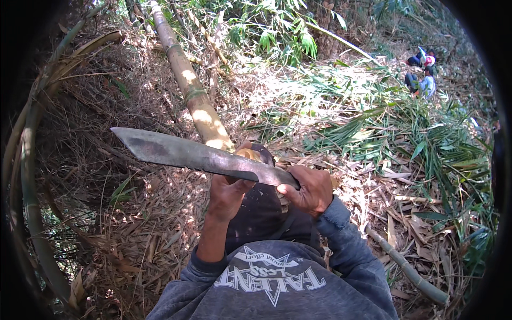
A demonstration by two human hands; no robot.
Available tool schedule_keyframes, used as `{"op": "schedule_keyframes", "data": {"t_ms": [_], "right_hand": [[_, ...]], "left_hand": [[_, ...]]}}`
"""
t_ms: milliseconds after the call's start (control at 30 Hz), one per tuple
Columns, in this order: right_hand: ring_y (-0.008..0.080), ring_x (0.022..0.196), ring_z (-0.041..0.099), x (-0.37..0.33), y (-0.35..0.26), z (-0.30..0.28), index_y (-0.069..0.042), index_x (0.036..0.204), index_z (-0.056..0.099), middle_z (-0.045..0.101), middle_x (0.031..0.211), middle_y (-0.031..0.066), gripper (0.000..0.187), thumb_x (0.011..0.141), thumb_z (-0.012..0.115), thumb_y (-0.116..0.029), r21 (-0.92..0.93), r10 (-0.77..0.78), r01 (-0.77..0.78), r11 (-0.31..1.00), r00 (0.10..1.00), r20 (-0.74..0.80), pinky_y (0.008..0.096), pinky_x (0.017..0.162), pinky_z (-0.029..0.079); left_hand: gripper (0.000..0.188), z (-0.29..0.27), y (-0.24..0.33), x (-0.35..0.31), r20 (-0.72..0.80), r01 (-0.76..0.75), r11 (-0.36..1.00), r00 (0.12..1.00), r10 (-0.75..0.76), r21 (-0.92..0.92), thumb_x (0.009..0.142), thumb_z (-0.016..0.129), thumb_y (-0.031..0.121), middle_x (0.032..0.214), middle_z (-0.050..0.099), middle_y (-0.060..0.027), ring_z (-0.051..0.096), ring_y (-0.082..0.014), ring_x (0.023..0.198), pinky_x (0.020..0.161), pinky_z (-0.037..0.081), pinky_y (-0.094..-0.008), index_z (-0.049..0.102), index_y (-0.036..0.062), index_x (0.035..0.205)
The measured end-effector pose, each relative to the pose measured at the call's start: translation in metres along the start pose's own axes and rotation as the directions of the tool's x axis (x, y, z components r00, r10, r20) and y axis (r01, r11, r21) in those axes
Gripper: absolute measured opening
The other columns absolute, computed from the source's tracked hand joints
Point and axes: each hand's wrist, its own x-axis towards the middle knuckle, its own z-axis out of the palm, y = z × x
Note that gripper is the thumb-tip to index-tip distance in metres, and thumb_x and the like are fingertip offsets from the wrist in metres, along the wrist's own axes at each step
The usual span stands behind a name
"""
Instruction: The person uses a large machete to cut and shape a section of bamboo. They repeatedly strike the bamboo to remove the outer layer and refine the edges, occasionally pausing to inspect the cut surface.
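Observation:
A broad machete [186, 152] lies across the view in front of me, its dark-stained blade pointing left. My right hand [312, 189] is closed round its handle, thumb along the near side. My left hand [229, 194] is behind and below the blade, which covers most of its fingers. They look curled round something I cannot make out. A yellowish rounded piece [248, 154] shows just above the blade there. From the far left, a thick bamboo pole [200, 109] slopes down toward my hands; its near end disappears behind the blade.
Dry leaves [165, 213] cover the ground. Curved bamboo stems [32, 160] rise at the left edge. A cut bamboo length [408, 266] lies at lower right. Cut green leaves [368, 128] are heaped on the right; two people [424, 82] sit low beyond them.

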Motion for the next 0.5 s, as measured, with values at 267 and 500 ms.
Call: {"op": "schedule_keyframes", "data": {"t_ms": [267, 500], "right_hand": [[0.0266, 0.050, 0.058, -0.0021, 0.0036, 0.0036, -0.005, 0.083, 0.062, 0.055, 0.063, 0.0088, 0.052, 0.081, 0.063, -0.056, -0.031, -0.076, 0.075, 0.997, 0.996, -0.055, 0.0377, 0.046, 0.046], [0.0256, 0.050, 0.059, -0.0025, 0.0051, 0.0021, -0.005, 0.083, 0.062, 0.056, 0.063, 0.0085, 0.051, 0.081, 0.064, -0.056, -0.044, -0.064, 0.062, 0.997, 0.996, -0.054, 0.0370, 0.045, 0.045]], "left_hand": [[0.065, -0.0012, -0.0018, 0.0024, 0.021, -0.021, 0.994, 1.000, 0.019, 0.105, 0.079, 0.075, 0.025, 0.121, 0.056, -0.0169, 0.058, -0.0203, 0.107, 0.094, 0.046, -0.0359, 0.044, -0.0031, 0.129], [0.062, 0.0012, 0.0017, 0.0009, 0.042, -0.021, 0.994, 0.999, 0.017, 0.108, 0.080, 0.074, 0.024, 0.120, 0.056, -0.0198, 0.058, -0.0244, 0.107, 0.095, 0.046, -0.0372, 0.046, -0.0029, 0.128]]}}
